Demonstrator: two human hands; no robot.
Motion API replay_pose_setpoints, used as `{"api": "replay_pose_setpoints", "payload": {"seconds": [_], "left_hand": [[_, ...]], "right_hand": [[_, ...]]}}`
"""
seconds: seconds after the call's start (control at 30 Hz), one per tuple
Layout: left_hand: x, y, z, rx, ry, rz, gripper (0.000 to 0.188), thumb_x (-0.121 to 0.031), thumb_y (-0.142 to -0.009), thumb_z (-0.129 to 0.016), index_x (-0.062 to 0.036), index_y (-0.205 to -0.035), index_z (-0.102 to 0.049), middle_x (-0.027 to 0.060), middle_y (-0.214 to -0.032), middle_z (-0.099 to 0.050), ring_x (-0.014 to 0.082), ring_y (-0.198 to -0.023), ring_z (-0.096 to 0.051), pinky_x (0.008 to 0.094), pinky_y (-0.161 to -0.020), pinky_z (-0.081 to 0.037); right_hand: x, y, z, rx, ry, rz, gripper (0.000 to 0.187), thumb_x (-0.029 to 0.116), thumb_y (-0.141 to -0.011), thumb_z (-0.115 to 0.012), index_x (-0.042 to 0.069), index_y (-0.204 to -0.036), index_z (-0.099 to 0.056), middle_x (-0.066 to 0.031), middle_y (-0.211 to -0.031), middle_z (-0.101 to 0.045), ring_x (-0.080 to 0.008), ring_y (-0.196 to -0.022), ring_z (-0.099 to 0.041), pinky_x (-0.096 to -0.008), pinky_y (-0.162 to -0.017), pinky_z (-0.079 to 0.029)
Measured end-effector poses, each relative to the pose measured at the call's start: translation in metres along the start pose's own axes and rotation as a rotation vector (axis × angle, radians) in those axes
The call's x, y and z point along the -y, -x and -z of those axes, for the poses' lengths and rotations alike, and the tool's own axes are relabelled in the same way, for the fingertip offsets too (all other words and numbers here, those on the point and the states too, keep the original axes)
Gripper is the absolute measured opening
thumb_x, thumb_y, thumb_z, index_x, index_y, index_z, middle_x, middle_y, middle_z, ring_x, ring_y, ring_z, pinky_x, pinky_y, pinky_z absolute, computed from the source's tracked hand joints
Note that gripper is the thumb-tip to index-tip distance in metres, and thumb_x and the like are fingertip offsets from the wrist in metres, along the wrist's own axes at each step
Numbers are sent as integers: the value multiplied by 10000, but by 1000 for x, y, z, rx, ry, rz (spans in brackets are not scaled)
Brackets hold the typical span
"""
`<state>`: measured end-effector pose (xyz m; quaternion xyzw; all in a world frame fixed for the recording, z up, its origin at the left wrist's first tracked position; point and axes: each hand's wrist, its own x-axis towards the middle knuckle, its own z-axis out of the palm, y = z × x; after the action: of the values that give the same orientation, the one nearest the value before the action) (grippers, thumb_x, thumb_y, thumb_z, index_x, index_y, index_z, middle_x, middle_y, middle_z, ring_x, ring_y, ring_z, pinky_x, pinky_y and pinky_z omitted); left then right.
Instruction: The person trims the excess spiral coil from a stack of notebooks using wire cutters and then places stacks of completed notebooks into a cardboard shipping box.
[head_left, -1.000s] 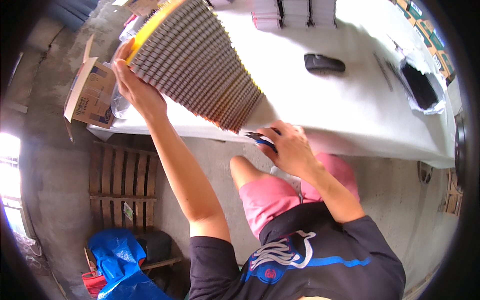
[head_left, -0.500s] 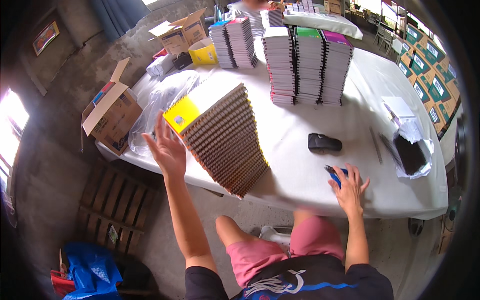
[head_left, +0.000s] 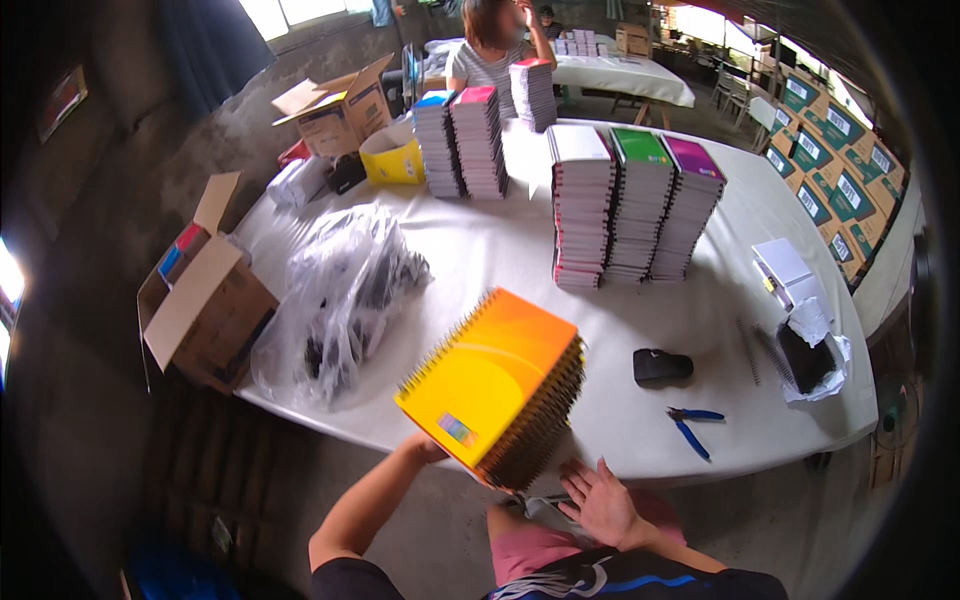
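A thick stack of spiral notebooks (head_left: 490, 375) with a yellow and orange top cover stands tilted at the near edge of the table. My left hand (head_left: 430, 448) is against its lower left side, supporting it, with most of the fingers hidden behind the notebooks. Just right of the stack's lower end, my right hand (head_left: 603, 503) is open, palm turned up and fingers apart, holding nothing. Blue-handled pliers (head_left: 692, 425) lie with their handles spread on the white tablecloth to the right. Above them rests a small black case (head_left: 662, 368).
Tall notebook stacks (head_left: 632, 215) stand mid-table, with more (head_left: 460, 145) farther left. Clear plastic (head_left: 345, 300) and an open carton (head_left: 210, 300) occupy the left side. Black coils in torn paper (head_left: 808, 360) lie far right. Across the table is another person (head_left: 490, 55).
The tilted stack now shows its whole top cover. My left hand has come down to its lower side. My right hand has left the pliers and moved left towards the stack. My view has shifted.
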<state>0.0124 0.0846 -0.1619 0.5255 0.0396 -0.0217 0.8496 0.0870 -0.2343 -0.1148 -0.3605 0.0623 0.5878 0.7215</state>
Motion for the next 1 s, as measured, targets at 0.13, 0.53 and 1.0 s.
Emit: {"api": "replay_pose_setpoints", "payload": {"seconds": [0.13, 0.53, 1.0], "left_hand": [[-5, -4, -15, 49, -52, -66, 488, -346, -932, -515, -73, -1330, -441, 74, -1321, -494, 214, -1175, -486, 375, -987, -405], [-11, -1, -28, 139, -8, -101, 573, -409, -879, -604, -85, -1322, -438, 57, -1253, -535, 170, -1130, -521, 345, -930, -448], [-15, -18, 19, 45, 289, 81, 678, -563, -852, -532, -151, -1369, -384, 51, -1364, -449, 249, -1239, -441, 451, -1040, -352]], "right_hand": [[-18, -29, -37, -193, -134, 78, 758, 614, -898, -385, 208, -1486, -132, 35, -1541, -129, -158, -1416, -68, -467, -1125, -11], [-53, -109, -57, -526, -104, 404, 544, 569, -945, -337, 171, -1275, -506, 3, -1041, -603, -142, -880, -523, -318, -733, -408], [10, -75, -172, -403, 268, 654, 591, 517, -944, -338, 136, -1396, -350, -11, -1375, -428, -142, -1233, -411, -321, -1003, -349]]}}
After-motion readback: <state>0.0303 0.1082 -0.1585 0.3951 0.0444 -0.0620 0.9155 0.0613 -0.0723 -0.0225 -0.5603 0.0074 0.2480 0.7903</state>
